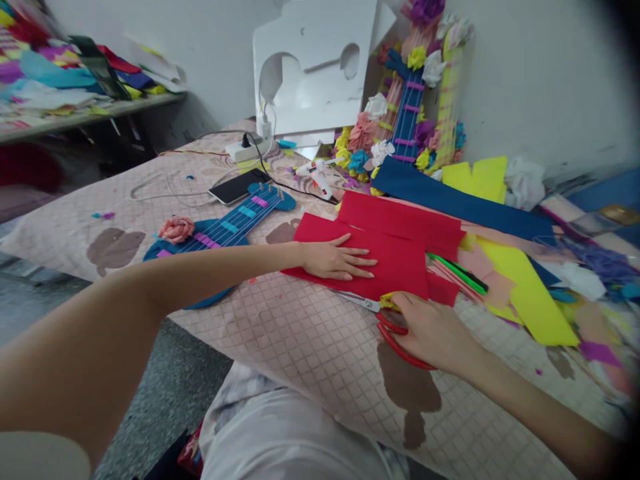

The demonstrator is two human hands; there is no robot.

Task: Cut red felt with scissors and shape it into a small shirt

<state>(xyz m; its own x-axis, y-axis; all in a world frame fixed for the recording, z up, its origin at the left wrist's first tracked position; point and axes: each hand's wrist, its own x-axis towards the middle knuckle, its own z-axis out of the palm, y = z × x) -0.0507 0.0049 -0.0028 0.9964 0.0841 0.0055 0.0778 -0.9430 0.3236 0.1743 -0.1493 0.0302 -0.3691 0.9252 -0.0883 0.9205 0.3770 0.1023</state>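
My left hand (337, 260) lies flat on a red sheet (395, 263), fingers spread. Red-handled scissors (395, 327) are gripped in my right hand (435, 330), with their blades pointing left along the sheet's near edge. Whether the blades are cutting into the sheet I cannot tell. Behind it, a second red piece (395, 217) overlaps the sheet. Left of my left hand, partly behind my forearm, rests a blue paper guitar (235, 223) with a pink paper rose (176, 229) on its body.
A white glue gun (318, 177), a phone (240, 187) and a power strip (245, 151) with cables sit farther back. Green and black pens (460, 273) lie beside blue strips (460, 200) and yellow sheets (525, 287) on the right. Decorated guitars (410, 113) lean on the wall.
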